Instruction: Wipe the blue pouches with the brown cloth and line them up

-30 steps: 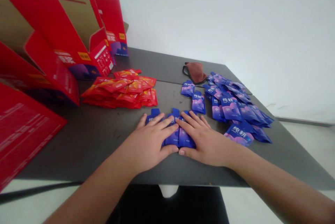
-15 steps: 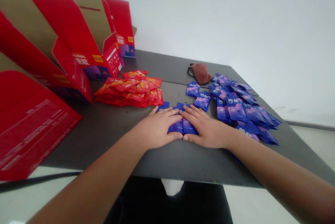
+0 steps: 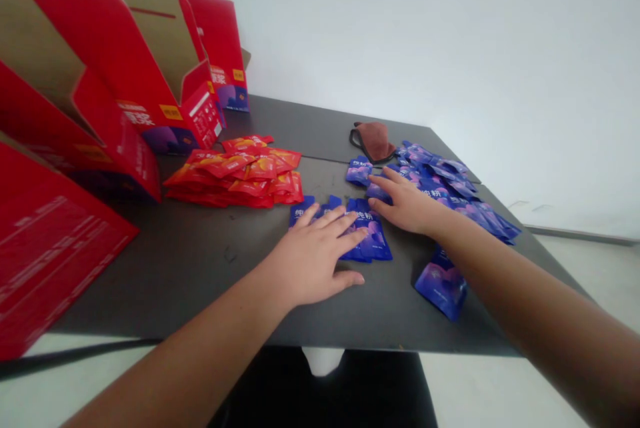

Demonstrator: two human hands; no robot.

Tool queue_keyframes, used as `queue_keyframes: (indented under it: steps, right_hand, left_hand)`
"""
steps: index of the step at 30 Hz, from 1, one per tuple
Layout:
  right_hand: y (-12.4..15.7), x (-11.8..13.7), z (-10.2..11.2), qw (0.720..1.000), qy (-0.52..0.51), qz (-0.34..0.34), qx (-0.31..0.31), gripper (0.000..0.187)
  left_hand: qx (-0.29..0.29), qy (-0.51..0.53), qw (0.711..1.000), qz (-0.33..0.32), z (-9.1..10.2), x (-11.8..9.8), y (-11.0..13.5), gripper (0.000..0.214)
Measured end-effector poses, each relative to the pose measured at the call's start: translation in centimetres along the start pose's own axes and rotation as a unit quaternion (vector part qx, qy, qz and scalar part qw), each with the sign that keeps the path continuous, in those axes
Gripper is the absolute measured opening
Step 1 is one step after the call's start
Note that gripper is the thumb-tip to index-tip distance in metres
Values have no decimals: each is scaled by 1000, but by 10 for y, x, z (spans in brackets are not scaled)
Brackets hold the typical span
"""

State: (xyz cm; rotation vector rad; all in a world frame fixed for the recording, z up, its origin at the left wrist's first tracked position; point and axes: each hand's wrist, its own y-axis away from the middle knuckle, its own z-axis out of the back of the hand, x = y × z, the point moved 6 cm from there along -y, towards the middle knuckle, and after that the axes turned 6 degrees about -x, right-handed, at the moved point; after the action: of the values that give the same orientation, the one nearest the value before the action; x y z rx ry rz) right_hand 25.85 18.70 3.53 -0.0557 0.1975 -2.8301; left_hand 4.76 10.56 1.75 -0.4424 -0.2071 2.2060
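Observation:
My left hand (image 3: 320, 251) lies flat with fingers spread over a row of blue-purple pouches (image 3: 373, 241) on the grey table. The pouches overlap side by side, partly hidden under my fingers. Further right, my right hand (image 3: 403, 201) reaches over a single blue pouch (image 3: 379, 192), its fingers apart and resting on or just above it. Another loose blue pouch (image 3: 359, 171) lies beyond my right fingertips. To the right spreads a large heap of the same blue pouches (image 3: 435, 175), partly covered by my right hand and forearm.
A pile of red-orange sachets (image 3: 240, 175) sits left of centre. Open red cardboard boxes (image 3: 165, 91) stand along the left side. A brown face mask (image 3: 375, 140) lies at the back beside the blue heap. One blue pouch (image 3: 441, 285) lies near the front edge, under my right forearm.
My right hand has left the row of pouches and moved right and away from me to a loose pouch. My left hand stays on the row. The view has shifted slightly right.

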Motion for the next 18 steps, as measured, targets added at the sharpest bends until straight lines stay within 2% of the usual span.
queue_keyframes:
  steps: [3,10,14,18]
  right_hand:
    - [-10,-11,-12,997,41,14,56,62]
    - [-14,0,-12,990,110,42,77,43]
    - [-15,8,-10,985,153,30,71,34]
    - [-13,13,-8,986,159,37,42,33]
  left_hand:
    - [17,6,1000,1,-6,-2,-4,68]
    - [16,11,1000,9,-3,0,-2,69]
    - [-4,6,999,46,2,9,5,83]
    - [-11,7,996,86,4,26,13,93]
